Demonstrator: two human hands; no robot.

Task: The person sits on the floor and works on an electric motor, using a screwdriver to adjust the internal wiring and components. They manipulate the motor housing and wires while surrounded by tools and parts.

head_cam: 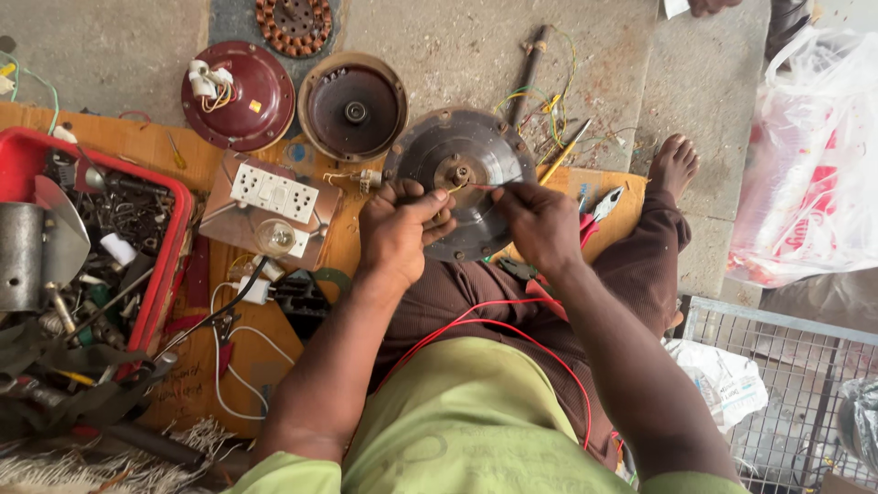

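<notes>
Down low, seated cross-legged on floor, brown trousers, green shirt. Round grey metal fan-motor housing (462,174) propped against knees, flat face up, hub at centre. Left hand (395,229) curled shut at housing's lower-left rim, fingers pinching thin wire ends (476,187). Right hand (540,224) closed too, thumb + forefinger nipping same thin wire just right of hub. Hands near each other, wire stretched between, over housing face. Thin red wire (498,322) looping across lap, under right forearm.

Behind housing, on concrete: dark brown round motor cover w/ centre bearing (354,105), touching housing's left edge or nearly so, can't tell. Left of that, maroon dome-shaped fan cover (240,96) w/ white connectors + yellow wires on top. Copper-wound stator ring (294,23) at top edge, partly cut off.

On wooden board (137,137): white switch-and-socket panel on metal plate (273,192), clear glass bulb (275,237) at its front edge. Red plastic crate (91,247) far left, full of mixed tools + scrap. White cable (233,366) coiling over board near left forearm.

Right of housing: red-handled pliers (596,212) on board, just beside right hand. Yellow-handled screwdriver (562,151) lying by rim, w/ tangle of coloured wires. Bare foot (674,165) on concrete beyond. White plastic bag w/ red print (809,155) far right; wire mesh cage (786,384) below.
</notes>
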